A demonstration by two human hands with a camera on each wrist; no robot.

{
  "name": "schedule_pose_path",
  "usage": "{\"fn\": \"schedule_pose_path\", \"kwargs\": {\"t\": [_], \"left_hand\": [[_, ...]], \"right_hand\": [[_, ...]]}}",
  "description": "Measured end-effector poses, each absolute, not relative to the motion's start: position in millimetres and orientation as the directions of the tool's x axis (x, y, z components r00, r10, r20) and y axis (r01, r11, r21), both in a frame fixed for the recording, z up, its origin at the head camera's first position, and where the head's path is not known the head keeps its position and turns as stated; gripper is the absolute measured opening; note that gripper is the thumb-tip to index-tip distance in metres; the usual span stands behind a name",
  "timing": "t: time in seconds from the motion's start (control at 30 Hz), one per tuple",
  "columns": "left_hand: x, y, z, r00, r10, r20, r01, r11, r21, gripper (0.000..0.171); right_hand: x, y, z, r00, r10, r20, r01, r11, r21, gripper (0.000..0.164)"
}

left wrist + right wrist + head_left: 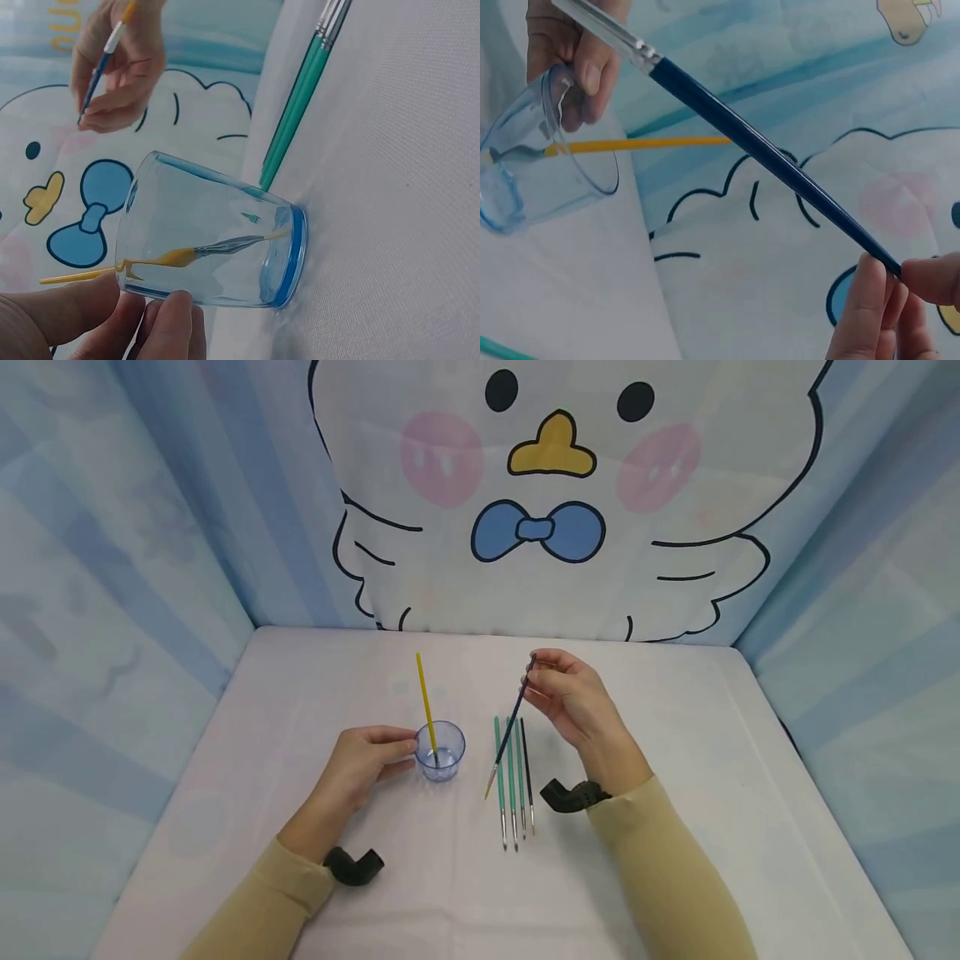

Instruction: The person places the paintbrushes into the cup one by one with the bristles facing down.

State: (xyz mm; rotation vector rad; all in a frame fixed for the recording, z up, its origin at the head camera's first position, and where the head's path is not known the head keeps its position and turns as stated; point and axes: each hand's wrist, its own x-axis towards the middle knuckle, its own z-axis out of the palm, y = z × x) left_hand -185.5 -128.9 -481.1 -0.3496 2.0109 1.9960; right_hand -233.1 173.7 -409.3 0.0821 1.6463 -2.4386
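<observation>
Two tan sleeves (667, 868) are seen closest up, then one clear cup (452, 762) is gripped by the left hand (367, 762), one yellow brush (424, 693) stood in it. One dark blue brush (514, 712) is pinched by its handle end in the right hand (573, 697), bristles down, above three green brushes (512, 777) and one black brush (527, 764) laid between those sleeves. Yellow lettering (66, 37) on the backdrop (288, 527) is too cut off to be read, tbh.

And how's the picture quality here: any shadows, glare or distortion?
Head view: bright, soft shadow beside the right sleeve; left wrist: dimmer, yellow brush looks kinked and widened through the clear cup; right wrist: also dim, pale highlight along the blue brush.
</observation>
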Motion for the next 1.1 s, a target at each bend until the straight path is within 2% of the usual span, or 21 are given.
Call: {"fn": "schedule_pose_path", "kwargs": {"t": [0.2, 0.43, 0.57, 0.7, 0.87, 1.1], "left_hand": [[-186, -128, -481, -0.933, 0.026, -0.36, -0.36, 0.008, 0.933, 0.031], [-187, -127, -481, -0.93, 0.021, -0.368, -0.368, -0.001, 0.93, 0.032], [-187, -127, -482, -0.929, 0.02, -0.37, -0.37, -0.002, 0.929, 0.032], [-187, -128, -482, -0.93, 0.02, -0.366, -0.366, 0.003, 0.931, 0.032], [-187, -128, -481, -0.932, 0.017, -0.363, -0.363, 0.002, 0.932, 0.032], [-187, -126, -482, -0.933, 0.011, -0.36, -0.36, 0.008, 0.933, 0.031]], "right_hand": [[-230, 152, -396, -0.993, -0.105, -0.058, 0.093, -0.379, -0.921, 0.023], [-232, 133, -397, -0.997, 0.018, 0.081, -0.082, -0.341, -0.936, 0.029], [-231, 123, -400, -0.975, 0.061, 0.214, -0.222, -0.294, -0.93, 0.033], [-232, 114, -404, -0.946, 0.041, 0.321, -0.323, -0.193, -0.927, 0.029], [-233, 104, -408, -0.933, -0.02, 0.359, -0.357, -0.063, -0.932, 0.025], [-239, 95, -420, -0.944, -0.065, 0.323, -0.323, -0.013, -0.946, 0.024]]}}
